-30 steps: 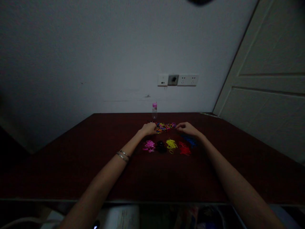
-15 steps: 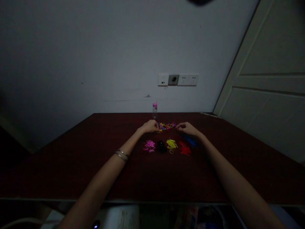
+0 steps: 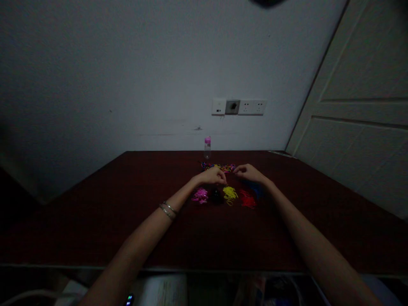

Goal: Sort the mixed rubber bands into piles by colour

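Observation:
My left hand (image 3: pixel 215 175) reaches over the table with its fingers pinched, the tips just above a pile of yellow rubber bands (image 3: pixel 230 194). Whatever it pinches is too small to make out. Behind it lies a heap of mixed-colour rubber bands (image 3: pixel 219 166), partly hidden by that hand. At the heap's right end my right hand (image 3: pixel 247 171) has thumb and forefinger together; what is between them I cannot tell. Nearer me are piles of pink rubber bands (image 3: pixel 200 195), black ones (image 3: pixel 216 196) and red ones (image 3: pixel 247 199). Blue rubber bands (image 3: pixel 256 190) lie partly under my right wrist.
A clear bottle with a pink top (image 3: pixel 207 148) stands behind the heap, near the wall. Wall sockets (image 3: pixel 251 107) sit above the dark red table (image 3: pixel 204 238). A pale door (image 3: pixel 357 119) slants along the right. Below the front edge, stored items show dimly.
My left hand has moved right and towards me, from the mixed heap's left end to above the yellow pile. More of the heap's left side shows. My right hand stays nearly in place.

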The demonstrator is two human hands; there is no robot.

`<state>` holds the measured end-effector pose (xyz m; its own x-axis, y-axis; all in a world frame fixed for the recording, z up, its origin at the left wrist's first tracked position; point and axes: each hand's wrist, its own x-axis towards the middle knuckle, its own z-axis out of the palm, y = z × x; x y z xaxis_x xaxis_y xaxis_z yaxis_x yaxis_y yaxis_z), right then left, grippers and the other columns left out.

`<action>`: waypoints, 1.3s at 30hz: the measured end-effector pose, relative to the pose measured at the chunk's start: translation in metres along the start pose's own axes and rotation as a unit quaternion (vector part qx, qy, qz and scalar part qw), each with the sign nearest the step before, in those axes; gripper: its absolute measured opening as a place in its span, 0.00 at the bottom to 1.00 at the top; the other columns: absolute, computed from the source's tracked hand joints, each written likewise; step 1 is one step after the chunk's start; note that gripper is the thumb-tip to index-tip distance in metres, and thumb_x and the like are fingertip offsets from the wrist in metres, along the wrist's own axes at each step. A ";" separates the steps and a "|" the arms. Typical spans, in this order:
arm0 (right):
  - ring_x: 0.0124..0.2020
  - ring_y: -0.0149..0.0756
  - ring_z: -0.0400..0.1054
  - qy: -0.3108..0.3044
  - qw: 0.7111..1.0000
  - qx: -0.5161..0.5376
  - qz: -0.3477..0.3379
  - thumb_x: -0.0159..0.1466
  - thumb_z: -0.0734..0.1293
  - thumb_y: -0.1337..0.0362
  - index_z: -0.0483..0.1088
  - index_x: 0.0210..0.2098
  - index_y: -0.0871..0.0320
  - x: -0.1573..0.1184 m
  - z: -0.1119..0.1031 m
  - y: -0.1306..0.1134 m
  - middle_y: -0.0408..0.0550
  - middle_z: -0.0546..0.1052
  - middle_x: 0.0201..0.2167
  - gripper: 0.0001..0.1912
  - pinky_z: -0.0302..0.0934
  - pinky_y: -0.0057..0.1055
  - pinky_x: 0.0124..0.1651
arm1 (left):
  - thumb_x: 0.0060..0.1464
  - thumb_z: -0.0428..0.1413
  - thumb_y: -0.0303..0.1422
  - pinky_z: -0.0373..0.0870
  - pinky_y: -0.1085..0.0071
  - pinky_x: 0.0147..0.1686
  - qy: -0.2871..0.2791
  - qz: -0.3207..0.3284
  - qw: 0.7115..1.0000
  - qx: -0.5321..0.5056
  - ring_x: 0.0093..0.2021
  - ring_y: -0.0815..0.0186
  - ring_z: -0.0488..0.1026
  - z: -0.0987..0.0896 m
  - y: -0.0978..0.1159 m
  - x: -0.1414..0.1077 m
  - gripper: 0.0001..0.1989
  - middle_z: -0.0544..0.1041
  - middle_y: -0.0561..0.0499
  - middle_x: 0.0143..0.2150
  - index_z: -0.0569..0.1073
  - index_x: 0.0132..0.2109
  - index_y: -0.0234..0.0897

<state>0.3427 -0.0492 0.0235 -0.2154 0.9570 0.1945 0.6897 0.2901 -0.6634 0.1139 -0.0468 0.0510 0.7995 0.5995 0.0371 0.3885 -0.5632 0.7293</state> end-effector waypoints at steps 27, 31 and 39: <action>0.31 0.34 0.68 -0.106 0.969 -0.198 -0.102 0.55 0.65 0.65 0.75 0.31 0.60 0.038 0.055 -0.065 0.49 0.77 0.29 0.07 0.56 0.25 0.32 | 0.44 0.54 0.43 0.52 0.76 0.22 0.331 -0.109 0.934 -0.079 0.19 0.74 0.56 -0.031 -0.101 -0.022 0.17 0.63 0.56 0.15 0.72 0.24 0.30; 0.31 0.33 0.68 -0.094 0.968 -0.207 -0.109 0.56 0.63 0.68 0.75 0.30 0.60 0.040 0.059 -0.062 0.49 0.77 0.30 0.07 0.56 0.25 0.34 | 0.45 0.54 0.43 0.52 0.76 0.22 0.333 -0.102 0.935 -0.063 0.19 0.74 0.55 -0.030 -0.100 -0.022 0.18 0.62 0.57 0.15 0.72 0.22 0.30; 0.29 0.33 0.66 -0.066 0.979 -0.149 -0.119 0.56 0.63 0.65 0.74 0.29 0.61 0.025 0.036 -0.057 0.47 0.75 0.27 0.09 0.57 0.27 0.33 | 0.46 0.53 0.42 0.52 0.76 0.22 0.330 -0.102 0.936 -0.063 0.18 0.74 0.56 -0.029 -0.102 -0.023 0.17 0.62 0.57 0.15 0.73 0.24 0.30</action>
<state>0.2729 -0.0418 0.0401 -0.4685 0.8581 0.2104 0.7756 0.5135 -0.3671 0.0423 0.0134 -0.0045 0.2409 0.9314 0.2728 0.4112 -0.3526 0.8406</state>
